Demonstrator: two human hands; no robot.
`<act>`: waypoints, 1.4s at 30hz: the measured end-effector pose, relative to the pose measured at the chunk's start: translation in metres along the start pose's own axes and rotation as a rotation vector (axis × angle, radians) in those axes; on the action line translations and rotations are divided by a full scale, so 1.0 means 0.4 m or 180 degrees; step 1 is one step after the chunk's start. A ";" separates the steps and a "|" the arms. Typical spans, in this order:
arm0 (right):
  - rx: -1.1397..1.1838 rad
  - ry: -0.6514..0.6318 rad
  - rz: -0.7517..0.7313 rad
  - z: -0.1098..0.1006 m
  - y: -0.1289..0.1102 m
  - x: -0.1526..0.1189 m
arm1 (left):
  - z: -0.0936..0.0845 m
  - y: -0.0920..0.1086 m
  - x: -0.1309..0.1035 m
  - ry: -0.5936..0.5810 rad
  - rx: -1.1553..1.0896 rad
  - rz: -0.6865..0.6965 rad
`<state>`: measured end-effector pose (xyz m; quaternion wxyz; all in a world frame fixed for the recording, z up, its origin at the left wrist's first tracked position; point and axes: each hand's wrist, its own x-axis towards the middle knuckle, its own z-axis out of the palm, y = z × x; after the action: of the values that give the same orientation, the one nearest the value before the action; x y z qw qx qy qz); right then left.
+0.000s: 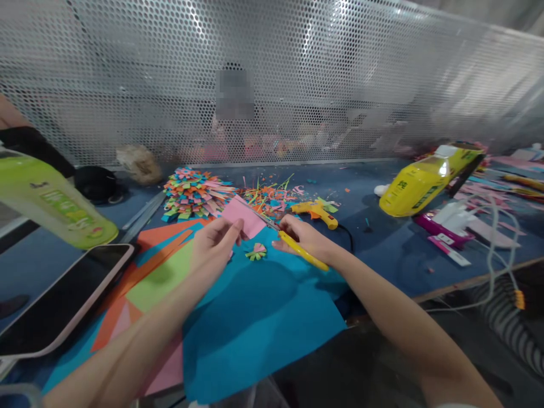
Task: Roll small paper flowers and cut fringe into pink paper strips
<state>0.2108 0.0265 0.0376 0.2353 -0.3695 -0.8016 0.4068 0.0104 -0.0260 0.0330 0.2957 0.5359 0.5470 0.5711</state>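
Note:
Pinched in my left hand [219, 238] is a small piece of pink paper [244, 217], held up above the blue sheet. My right hand [304, 235] grips a pair of yellow-handled scissors [302, 251]; the metal blades lie along the upper right side of the pink paper. Whether the blades are apart I cannot tell. Below them, a small fringed green and pink paper flower [256, 251] rests on the large blue paper sheet [263, 328]. Green, orange and pink sheets [164, 277] lie partly under my left forearm.
A heap of fringed paper pieces [193, 192], coloured scraps [272, 195] and a yellow glue gun [317, 212] lie behind my hands. A phone [68, 294] and green bottle [53, 198] are left, a yellow bottle [414, 184] right. A perforated metal panel [272, 68] stands behind.

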 end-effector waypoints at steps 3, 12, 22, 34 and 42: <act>-0.0001 -0.0009 0.0056 -0.001 -0.006 -0.002 | -0.001 0.003 0.000 0.0074 0.0056 0.0021; -0.0047 -0.0009 0.0152 0.003 -0.003 0.000 | 0.003 0.011 -0.002 0.0165 0.0127 0.0048; -0.0063 0.0012 0.0170 0.001 -0.004 0.001 | 0.007 0.013 -0.004 0.0122 0.0222 0.0012; -0.0169 0.0174 0.0175 0.003 -0.004 0.003 | 0.007 0.014 0.000 0.0115 0.0252 0.0049; -0.0258 0.0278 0.0164 0.005 -0.005 0.001 | 0.006 0.007 0.000 0.0079 0.0210 0.0048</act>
<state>0.2082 0.0252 0.0380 0.2444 -0.4166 -0.7966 0.3635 0.0134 -0.0257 0.0352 0.2667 0.5424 0.5651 0.5616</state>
